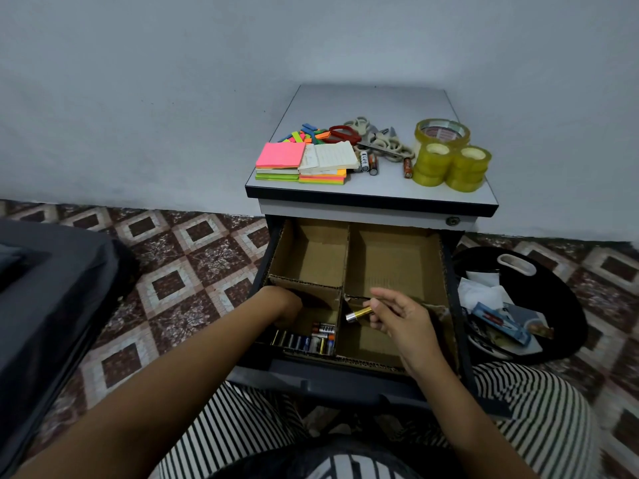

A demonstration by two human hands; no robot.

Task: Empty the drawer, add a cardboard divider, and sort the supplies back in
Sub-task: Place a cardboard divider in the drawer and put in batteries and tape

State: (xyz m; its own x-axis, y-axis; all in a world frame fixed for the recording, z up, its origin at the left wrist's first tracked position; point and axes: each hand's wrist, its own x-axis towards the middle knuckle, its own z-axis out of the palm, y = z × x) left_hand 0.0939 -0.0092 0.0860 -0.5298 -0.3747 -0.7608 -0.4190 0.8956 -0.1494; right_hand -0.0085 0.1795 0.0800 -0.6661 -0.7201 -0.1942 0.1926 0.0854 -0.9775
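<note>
Back compartments [394,261] lying open, my right hand [401,319] pinching a gold battery [359,314] over the divider [346,257], left hand [281,304] resting inside, grip unseen.

Reaches forward and down with the bare left arm, bending the left hand [284,305] at the wrist, back upward, fingers lost in shadow below. Brings the bare right forearm in from the lower right, pinching one end of a small gold-and-silver cylindrical battery [359,314] between thumb and fingertips of the right hand [397,316], other fingers loosely curled.
</note>
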